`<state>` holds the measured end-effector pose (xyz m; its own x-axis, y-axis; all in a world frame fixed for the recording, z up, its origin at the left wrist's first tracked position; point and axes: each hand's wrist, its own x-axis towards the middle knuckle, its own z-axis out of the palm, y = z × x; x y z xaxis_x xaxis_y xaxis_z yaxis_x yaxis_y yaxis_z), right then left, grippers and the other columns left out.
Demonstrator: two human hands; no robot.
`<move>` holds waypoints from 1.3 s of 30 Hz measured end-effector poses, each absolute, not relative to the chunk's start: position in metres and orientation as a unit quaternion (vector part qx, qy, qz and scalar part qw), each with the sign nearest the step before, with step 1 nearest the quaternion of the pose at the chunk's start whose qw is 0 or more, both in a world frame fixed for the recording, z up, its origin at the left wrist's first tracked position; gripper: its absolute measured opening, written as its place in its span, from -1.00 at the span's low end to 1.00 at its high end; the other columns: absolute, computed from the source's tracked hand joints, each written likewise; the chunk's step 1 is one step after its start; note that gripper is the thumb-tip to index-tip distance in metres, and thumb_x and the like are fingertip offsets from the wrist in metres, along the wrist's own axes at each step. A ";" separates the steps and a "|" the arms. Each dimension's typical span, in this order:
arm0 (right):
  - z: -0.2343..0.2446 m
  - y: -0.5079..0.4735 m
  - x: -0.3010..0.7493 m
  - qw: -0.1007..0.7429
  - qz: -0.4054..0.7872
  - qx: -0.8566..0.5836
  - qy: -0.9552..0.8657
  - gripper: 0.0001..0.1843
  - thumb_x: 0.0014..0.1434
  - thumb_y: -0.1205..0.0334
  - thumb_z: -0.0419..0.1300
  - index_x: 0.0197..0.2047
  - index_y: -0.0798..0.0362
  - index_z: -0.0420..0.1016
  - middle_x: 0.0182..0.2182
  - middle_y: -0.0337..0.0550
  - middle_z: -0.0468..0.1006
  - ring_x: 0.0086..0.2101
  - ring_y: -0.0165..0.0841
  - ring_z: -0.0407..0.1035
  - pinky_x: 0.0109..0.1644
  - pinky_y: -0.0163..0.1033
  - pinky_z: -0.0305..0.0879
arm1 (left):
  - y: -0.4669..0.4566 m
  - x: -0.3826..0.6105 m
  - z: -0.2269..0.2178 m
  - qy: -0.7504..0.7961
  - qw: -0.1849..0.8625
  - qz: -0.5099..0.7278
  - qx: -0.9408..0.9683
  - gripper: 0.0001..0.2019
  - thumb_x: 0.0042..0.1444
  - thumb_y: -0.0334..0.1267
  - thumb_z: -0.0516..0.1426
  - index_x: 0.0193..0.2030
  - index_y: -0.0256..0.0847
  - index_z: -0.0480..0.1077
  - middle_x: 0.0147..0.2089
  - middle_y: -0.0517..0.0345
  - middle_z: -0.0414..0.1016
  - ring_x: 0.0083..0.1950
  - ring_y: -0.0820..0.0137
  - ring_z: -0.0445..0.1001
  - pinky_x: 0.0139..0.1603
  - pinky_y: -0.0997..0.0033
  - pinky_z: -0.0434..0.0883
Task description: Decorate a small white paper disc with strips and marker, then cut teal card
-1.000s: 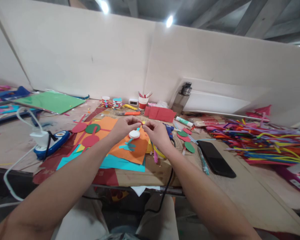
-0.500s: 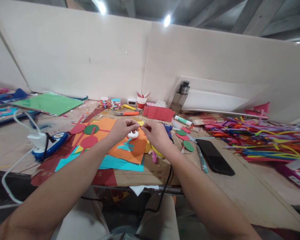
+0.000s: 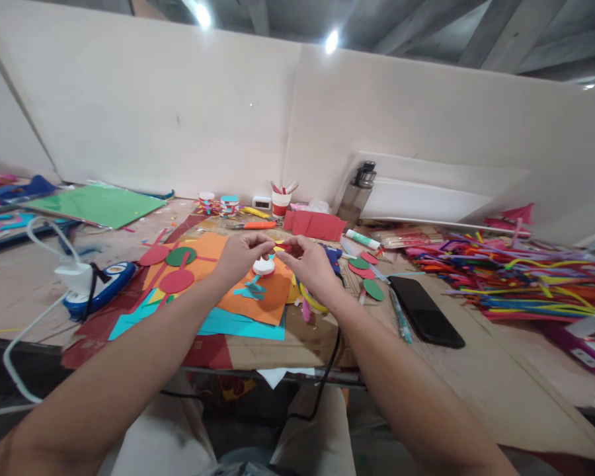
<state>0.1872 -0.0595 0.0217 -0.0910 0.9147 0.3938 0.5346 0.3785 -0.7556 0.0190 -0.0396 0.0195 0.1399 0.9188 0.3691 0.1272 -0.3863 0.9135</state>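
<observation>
Over the middle of the table, my left hand [image 3: 242, 256] and my right hand [image 3: 305, 259] face each other with fingertips a little apart. Thumb and fingers are pinched together on both. A small reddish or yellow bit shows at my right fingertips, too small to name; whatever my left fingers hold is hidden. Just below them sits a round white object with a red rim [image 3: 264, 266], on or by an orange paper sheet [image 3: 270, 311]. Small blue paper strips [image 3: 250, 289] lie on that sheet. A yellow ring-shaped thing [image 3: 313, 301] is partly covered by my right wrist.
Red paper circles [image 3: 177, 281] and a blue power strip [image 3: 102, 291] lie left. On the right are a black phone [image 3: 426, 311], a glue stick [image 3: 363, 238] and a pile of pipe cleaners [image 3: 525, 277]. Behind stand a dark bottle [image 3: 356, 198] and a pen cup [image 3: 280, 201].
My fingertips have shifted slightly, and a small reddish bit now shows at my right fingertips. The objects on the table have not moved.
</observation>
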 end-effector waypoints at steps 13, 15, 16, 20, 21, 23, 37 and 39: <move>0.026 -0.064 0.186 0.492 0.219 -0.494 -0.683 -0.81 0.13 0.15 0.16 -0.39 0.08 0.48 -0.48 -0.25 0.51 -0.47 -0.44 0.31 -0.39 -0.32 0.17 | -0.040 0.022 0.014 0.381 0.400 0.532 0.642 -0.80 -0.01 -0.14 0.23 -0.41 -0.26 0.52 -0.47 0.13 0.53 -0.49 0.49 0.39 -0.43 0.50 0.33; 0.026 -0.064 0.186 0.486 0.209 -0.496 -0.688 -0.82 0.14 0.16 0.15 -0.39 0.08 0.47 -0.48 -0.24 0.52 -0.47 -0.43 0.32 -0.38 -0.32 0.17 | -0.040 0.022 0.015 0.380 0.408 0.527 0.642 -0.79 -0.02 -0.13 0.24 -0.42 -0.26 0.51 -0.48 0.12 0.53 -0.49 0.49 0.39 -0.43 0.50 0.33; 0.027 -0.064 0.187 0.482 0.202 -0.498 -0.692 -0.82 0.14 0.16 0.15 -0.39 0.08 0.47 -0.47 -0.23 0.52 -0.46 -0.43 0.32 -0.37 -0.31 0.17 | -0.039 0.022 0.016 0.380 0.413 0.521 0.642 -0.78 -0.03 -0.12 0.25 -0.42 -0.26 0.52 -0.47 0.12 0.53 -0.48 0.48 0.39 -0.43 0.50 0.33; 0.028 -0.062 0.190 0.454 0.156 -0.504 -0.718 -0.84 0.15 0.19 0.15 -0.39 0.07 0.45 -0.48 -0.23 0.51 -0.46 -0.42 0.31 -0.36 -0.30 0.16 | -0.038 0.019 0.022 0.377 0.449 0.477 0.654 -0.71 -0.06 -0.06 0.26 -0.33 -0.26 0.55 -0.42 0.06 0.57 -0.42 0.42 0.46 -0.38 0.47 0.36; 0.028 -0.062 0.190 0.440 0.141 -0.506 -0.728 -0.85 0.15 0.21 0.15 -0.41 0.07 0.45 -0.49 -0.22 0.50 -0.46 -0.42 0.30 -0.35 -0.30 0.15 | -0.037 0.018 0.023 0.377 0.450 0.471 0.658 -0.71 -0.06 -0.05 0.26 -0.30 -0.25 0.55 -0.41 0.05 0.58 -0.40 0.40 0.48 -0.36 0.46 0.37; 0.029 -0.062 0.190 0.404 0.105 -0.507 -0.754 -0.86 0.15 0.27 0.14 -0.44 0.06 0.43 -0.50 -0.22 0.48 -0.46 -0.41 0.28 -0.35 -0.29 0.12 | -0.037 0.017 0.025 0.383 0.432 0.461 0.673 -0.73 -0.05 -0.08 0.25 -0.29 -0.23 0.57 -0.38 0.05 0.60 -0.36 0.38 0.51 -0.33 0.45 0.38; 0.026 -0.065 0.185 0.310 -0.033 -0.480 -0.820 -0.84 0.23 0.36 0.09 -0.38 0.06 0.42 -0.35 -0.07 0.50 -0.26 -0.27 0.34 -0.16 -0.22 0.18 | -0.034 0.013 0.018 0.401 0.369 0.399 0.737 -0.84 -0.03 -0.16 0.22 -0.39 -0.16 0.59 -0.44 0.14 0.59 -0.40 0.38 0.50 -0.36 0.47 0.34; 0.026 -0.065 0.185 0.306 -0.034 -0.480 -0.821 -0.84 0.23 0.37 0.09 -0.38 0.07 0.42 -0.35 -0.06 0.50 -0.26 -0.27 0.34 -0.16 -0.22 0.18 | -0.033 0.013 0.016 0.400 0.375 0.390 0.740 -0.83 -0.02 -0.15 0.22 -0.39 -0.17 0.59 -0.41 0.12 0.60 -0.38 0.37 0.51 -0.33 0.46 0.35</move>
